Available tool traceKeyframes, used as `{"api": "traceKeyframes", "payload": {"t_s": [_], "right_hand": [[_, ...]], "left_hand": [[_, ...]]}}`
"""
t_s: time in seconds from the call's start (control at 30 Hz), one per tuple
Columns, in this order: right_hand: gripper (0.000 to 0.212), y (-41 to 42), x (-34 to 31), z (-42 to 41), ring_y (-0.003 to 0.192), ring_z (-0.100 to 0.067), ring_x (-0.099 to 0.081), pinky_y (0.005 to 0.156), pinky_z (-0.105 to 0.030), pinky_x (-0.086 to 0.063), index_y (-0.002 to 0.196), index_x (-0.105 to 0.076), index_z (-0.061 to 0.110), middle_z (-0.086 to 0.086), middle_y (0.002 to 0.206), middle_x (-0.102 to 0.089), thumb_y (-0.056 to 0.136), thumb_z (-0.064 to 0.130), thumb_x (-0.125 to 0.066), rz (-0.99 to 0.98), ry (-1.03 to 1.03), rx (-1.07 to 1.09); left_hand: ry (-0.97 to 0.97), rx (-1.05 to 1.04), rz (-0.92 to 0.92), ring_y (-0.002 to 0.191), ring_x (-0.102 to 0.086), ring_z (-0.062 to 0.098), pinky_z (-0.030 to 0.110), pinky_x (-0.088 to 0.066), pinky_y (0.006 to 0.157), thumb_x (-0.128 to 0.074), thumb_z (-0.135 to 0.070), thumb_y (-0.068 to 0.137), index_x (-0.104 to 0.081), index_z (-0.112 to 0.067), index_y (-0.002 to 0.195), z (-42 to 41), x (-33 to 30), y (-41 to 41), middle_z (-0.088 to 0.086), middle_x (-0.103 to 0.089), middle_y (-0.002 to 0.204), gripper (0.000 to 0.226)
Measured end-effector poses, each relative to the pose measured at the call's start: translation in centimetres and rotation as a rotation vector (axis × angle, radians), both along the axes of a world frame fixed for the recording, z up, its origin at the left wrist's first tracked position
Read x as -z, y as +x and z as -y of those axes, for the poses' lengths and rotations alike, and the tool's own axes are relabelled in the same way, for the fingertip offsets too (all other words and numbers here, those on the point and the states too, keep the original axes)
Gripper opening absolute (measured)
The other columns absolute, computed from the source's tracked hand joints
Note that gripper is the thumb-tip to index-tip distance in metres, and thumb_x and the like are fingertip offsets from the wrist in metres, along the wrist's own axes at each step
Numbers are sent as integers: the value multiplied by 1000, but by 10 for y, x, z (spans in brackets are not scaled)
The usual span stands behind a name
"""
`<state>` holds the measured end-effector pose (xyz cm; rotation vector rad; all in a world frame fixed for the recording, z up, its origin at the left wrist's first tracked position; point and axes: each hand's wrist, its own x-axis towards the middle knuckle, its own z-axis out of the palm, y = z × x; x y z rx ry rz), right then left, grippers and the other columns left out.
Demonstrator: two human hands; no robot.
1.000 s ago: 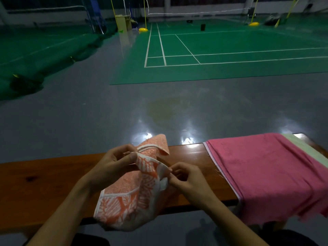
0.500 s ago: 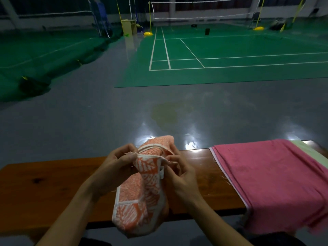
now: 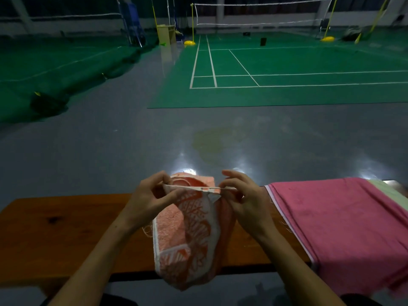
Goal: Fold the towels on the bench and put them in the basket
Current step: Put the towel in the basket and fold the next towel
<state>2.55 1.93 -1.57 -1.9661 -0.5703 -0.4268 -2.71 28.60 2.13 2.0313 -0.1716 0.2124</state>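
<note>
Two hands, left hand [image 3: 150, 199] and right hand [image 3: 245, 197], pinch the orange towel [image 3: 189, 235] by its top hem, stretched taut between them. Recommended: keep corners level, let the hanging cloth straighten, then fold over the desk [image 3: 66, 230] beneath.

orange towel [image 3: 189, 235]: terry cloth, nubby and matt, with a white woven leaf pattern and a flat white hem; loose threads at one edge
pink towel [image 3: 344, 226]: soft matt cloth with a fine nap, a pale smooth band along its edge, frayed threads
pale green cloth [image 3: 390, 193]: matt fabric, texture too dim to tell
bench [image 3: 66, 228]: varnished wood, smooth, faint sheen, dark knot
floor [image 3: 110, 151]: grey, smooth, glossy with light glare
court mat [image 3: 287, 93]: green, matt
</note>
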Motion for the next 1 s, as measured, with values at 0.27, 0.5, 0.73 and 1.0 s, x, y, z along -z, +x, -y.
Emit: {"api": "traceKeyframes", "payload": {"t_s": [0.27,0.5,0.73,1.0], "right_hand": [[7,-24,12,-5,106,-3,-66,83,-21,-57,95,-76,26,9,128,-55,91,29,-80,-314,106,-140],[5,-60,22,-20,139,6,-43,97,-6,-45,96,-77,23,9,150,-44,92,26,-80,-334,160,-249],[11,-49,22,-40,149,-4,-38,104,-43,-56,101,-79,18,21,165,-33,94,26,-78,-412,364,-354],[11,-30,15,-24,133,-2,-56,101,-23,-54,97,-81,17,13,141,-62,88,11,-82,-220,239,-200]], "left_hand": [[-99,-34,2,80,-77,30,37,-63,60,-79,-28,84,-59,-14,87,6,0,-2,16,-75,86,25],[-278,-13,-102,76,-76,34,38,-62,63,-77,-4,85,-54,4,91,5,1,-11,19,-75,83,25],[-527,-9,-149,77,-72,40,43,-60,60,-72,-5,86,-55,-7,86,7,-3,-12,20,-72,88,18],[-307,-4,-134,89,-76,40,57,-64,70,-86,-19,84,-56,-1,92,-11,-3,-12,20,-75,97,35]]}}
